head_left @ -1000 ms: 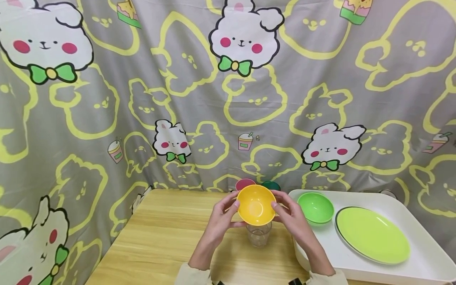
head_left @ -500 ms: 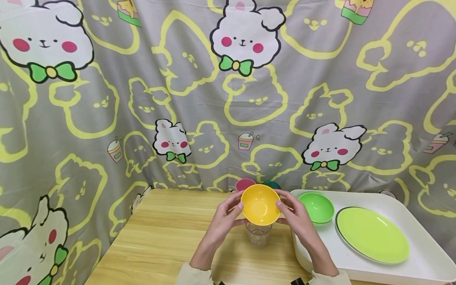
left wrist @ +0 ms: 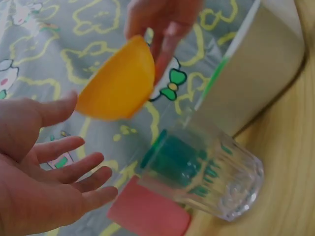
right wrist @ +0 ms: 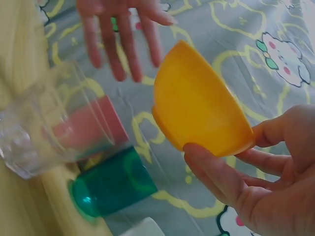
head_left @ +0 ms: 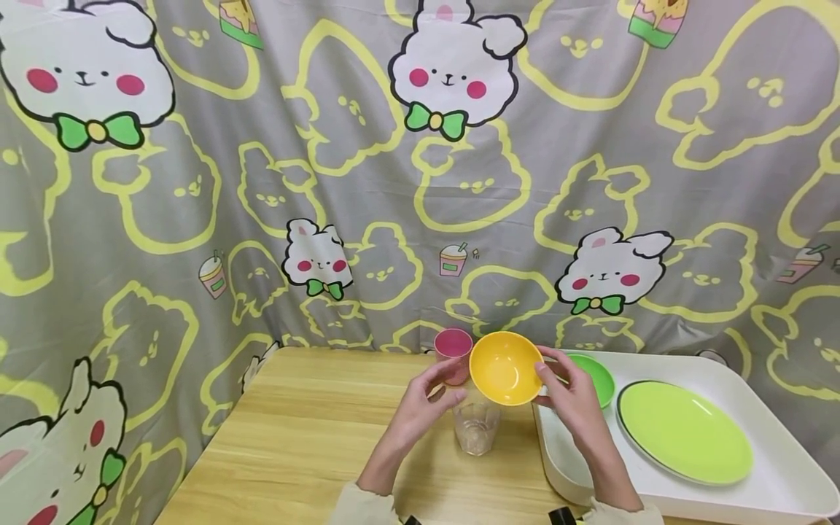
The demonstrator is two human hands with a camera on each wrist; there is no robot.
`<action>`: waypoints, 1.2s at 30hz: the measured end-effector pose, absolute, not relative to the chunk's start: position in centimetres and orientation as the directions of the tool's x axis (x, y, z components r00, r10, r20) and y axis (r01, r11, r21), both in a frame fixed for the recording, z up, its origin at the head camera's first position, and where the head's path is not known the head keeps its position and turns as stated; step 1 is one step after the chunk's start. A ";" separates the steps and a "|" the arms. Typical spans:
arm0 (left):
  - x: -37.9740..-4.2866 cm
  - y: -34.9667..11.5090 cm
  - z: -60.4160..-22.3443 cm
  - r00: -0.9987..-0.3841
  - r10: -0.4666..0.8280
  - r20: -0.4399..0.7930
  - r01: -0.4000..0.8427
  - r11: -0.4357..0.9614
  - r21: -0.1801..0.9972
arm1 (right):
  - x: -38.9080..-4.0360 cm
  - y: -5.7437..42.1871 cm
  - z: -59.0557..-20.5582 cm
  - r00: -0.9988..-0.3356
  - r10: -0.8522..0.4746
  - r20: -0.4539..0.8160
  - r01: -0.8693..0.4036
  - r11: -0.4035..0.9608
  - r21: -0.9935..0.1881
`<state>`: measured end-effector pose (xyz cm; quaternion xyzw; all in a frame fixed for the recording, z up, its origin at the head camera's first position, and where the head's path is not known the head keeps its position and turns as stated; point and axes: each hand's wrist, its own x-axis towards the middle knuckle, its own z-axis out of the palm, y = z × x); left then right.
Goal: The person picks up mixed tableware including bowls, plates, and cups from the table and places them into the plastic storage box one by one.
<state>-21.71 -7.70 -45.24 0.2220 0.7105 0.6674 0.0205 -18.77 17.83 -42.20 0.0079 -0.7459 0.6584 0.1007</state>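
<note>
My right hand (head_left: 574, 390) pinches the right rim of a yellow bowl (head_left: 506, 368), holding it tilted in the air with its inside facing me. Left of the bowl, my left hand (head_left: 426, 401) is apart from it, fingers spread with nothing between them; the left wrist view shows the gap between thumb and bowl (left wrist: 118, 83). Below the bowl, a clear glass (head_left: 476, 430) stands on the table. Behind it are a pink cup (head_left: 453, 350) and a teal cup (right wrist: 115, 182), the teal one hidden by the bowl in the head view.
A white tray (head_left: 558, 474) stands on the right of the wooden table (head_left: 295, 437). It holds a green bowl (head_left: 597, 379), partly behind my right hand, and a lime-green plate (head_left: 685, 434). A patterned curtain (head_left: 380, 182) hangs behind the table.
The yellow bowl has moved right and slightly up, from both hands into the right hand alone. My left hand has let go of it. The pink cup shows more fully; the teal cup is now covered.
</note>
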 end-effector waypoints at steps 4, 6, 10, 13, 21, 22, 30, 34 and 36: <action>-21.9 -7.4 -46.0 -0.902 0.374 0.217 0.273 0.101 0.957 | -18.6 19.0 -42.1 -0.967 0.159 0.198 -0.168 0.183 -0.969; -22.0 -7.3 -46.3 -0.896 0.394 0.206 0.277 0.134 0.951 | -18.6 19.4 -42.0 -0.962 0.174 0.211 -0.173 0.209 -0.962; -22.3 -7.2 -47.0 -0.879 0.440 0.184 0.285 0.176 0.942 | -18.9 20.3 -41.8 -0.960 0.178 0.218 -0.169 0.258 -0.951; -22.3 -7.0 -47.4 -0.866 0.474 0.161 0.274 0.180 0.945 | -19.3 21.0 -41.4 -0.961 0.172 0.215 -0.152 0.320 -0.935; -22.2 -7.0 -48.4 -0.874 0.473 0.110 0.199 0.142 0.970 | -20.4 24.0 -40.9 -0.969 0.137 0.207 -0.104 0.534 -0.839; -22.3 -7.0 -48.5 -0.876 0.470 0.106 0.190 0.136 0.972 | -20.7 24.4 -40.8 -0.969 0.130 0.209 -0.102 0.560 -0.823; -22.7 -7.0 -48.9 -0.868 0.485 0.106 0.201 0.148 0.968 | -22.8 27.2 -39.9 -0.977 0.080 0.198 -0.081 0.720 -0.689; -22.7 -6.9 -49.2 -0.866 0.488 0.107 0.199 0.139 0.970 | -23.5 28.1 -40.1 -0.984 0.058 0.170 -0.065 0.766 -0.640; -22.7 -6.8 -49.4 -0.868 0.485 0.110 0.200 0.139 0.970 | -23.8 28.4 -40.4 -0.987 0.045 0.153 -0.061 0.776 -0.628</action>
